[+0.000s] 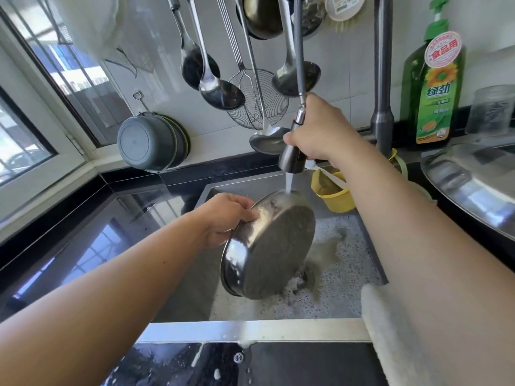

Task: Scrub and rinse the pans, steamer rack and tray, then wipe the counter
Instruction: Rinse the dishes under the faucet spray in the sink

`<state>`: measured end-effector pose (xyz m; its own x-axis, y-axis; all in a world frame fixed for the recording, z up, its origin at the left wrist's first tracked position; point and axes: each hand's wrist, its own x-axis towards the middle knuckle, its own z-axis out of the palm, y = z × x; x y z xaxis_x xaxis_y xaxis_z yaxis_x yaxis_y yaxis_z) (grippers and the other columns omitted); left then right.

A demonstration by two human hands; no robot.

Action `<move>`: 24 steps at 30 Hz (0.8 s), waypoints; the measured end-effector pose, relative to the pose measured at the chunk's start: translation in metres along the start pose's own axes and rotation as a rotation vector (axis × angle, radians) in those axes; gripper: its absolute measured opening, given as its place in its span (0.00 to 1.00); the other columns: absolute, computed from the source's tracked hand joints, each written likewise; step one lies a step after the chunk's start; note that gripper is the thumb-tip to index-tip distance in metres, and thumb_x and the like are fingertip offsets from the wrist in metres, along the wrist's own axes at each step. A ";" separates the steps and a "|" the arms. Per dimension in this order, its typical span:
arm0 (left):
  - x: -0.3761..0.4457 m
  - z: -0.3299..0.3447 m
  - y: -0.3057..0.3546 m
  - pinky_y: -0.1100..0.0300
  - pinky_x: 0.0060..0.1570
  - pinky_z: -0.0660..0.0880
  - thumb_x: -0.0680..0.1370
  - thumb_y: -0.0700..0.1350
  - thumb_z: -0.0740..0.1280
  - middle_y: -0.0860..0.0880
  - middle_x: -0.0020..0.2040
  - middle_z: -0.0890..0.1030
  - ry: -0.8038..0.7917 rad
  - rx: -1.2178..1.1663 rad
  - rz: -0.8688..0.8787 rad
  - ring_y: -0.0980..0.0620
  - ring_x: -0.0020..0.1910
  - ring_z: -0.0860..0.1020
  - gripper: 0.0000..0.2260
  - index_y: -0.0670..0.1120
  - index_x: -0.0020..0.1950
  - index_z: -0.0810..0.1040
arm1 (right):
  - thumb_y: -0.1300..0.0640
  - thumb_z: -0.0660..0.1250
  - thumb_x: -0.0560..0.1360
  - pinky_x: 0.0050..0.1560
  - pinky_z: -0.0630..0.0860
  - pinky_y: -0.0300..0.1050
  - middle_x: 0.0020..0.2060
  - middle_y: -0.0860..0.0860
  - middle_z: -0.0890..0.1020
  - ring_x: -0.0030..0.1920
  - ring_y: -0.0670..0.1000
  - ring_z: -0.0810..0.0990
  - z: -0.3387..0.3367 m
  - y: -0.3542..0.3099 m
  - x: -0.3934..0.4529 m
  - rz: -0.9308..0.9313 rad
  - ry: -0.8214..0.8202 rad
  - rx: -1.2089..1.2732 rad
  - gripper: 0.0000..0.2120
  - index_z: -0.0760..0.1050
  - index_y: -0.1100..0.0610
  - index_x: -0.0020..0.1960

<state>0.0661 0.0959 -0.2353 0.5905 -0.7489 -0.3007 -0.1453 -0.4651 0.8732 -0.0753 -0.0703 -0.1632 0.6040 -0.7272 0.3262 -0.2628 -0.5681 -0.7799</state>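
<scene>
From the head camera we are seeing one steel pan (pixel 274 246), tilted bottom-up over the foamy sink (pixel 351 263). Our left hand (pixel 227 218) is gripping its rim, fingers curled tight. Our right hand (pixel 320 129) is wrapping around one pull-out sprayer (pixel 294 151), pouring water onto the pan's upper edge. One green soap bottle (pixel 436 87) is standing on the bench (pixel 83 235).
</scene>
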 end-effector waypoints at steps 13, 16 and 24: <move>0.008 0.016 0.010 0.47 0.43 0.82 0.83 0.30 0.60 0.41 0.46 0.83 0.257 -0.580 -0.166 0.46 0.39 0.83 0.07 0.36 0.51 0.77 | 0.65 0.71 0.73 0.38 0.85 0.56 0.46 0.57 0.80 0.46 0.57 0.85 -0.014 -0.018 -0.015 0.008 -0.283 0.284 0.10 0.72 0.57 0.51; 0.009 0.011 0.007 0.51 0.40 0.80 0.83 0.30 0.60 0.43 0.40 0.79 0.359 -0.561 -0.150 0.49 0.34 0.80 0.07 0.38 0.49 0.75 | 0.63 0.70 0.72 0.38 0.85 0.57 0.48 0.59 0.80 0.44 0.59 0.86 -0.018 -0.011 -0.010 0.039 -0.246 0.174 0.15 0.72 0.59 0.57; -0.005 -0.010 0.005 0.48 0.39 0.76 0.78 0.30 0.59 0.43 0.29 0.73 0.444 -0.325 -0.117 0.47 0.26 0.74 0.09 0.40 0.42 0.74 | 0.68 0.71 0.74 0.56 0.82 0.57 0.54 0.54 0.81 0.56 0.58 0.81 -0.014 0.018 0.005 0.067 -0.243 0.181 0.20 0.72 0.50 0.59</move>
<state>0.0700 0.1017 -0.2257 0.8755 -0.3981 -0.2740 0.1521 -0.3112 0.9381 -0.0876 -0.0893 -0.1684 0.7580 -0.6346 0.1505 -0.1832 -0.4286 -0.8847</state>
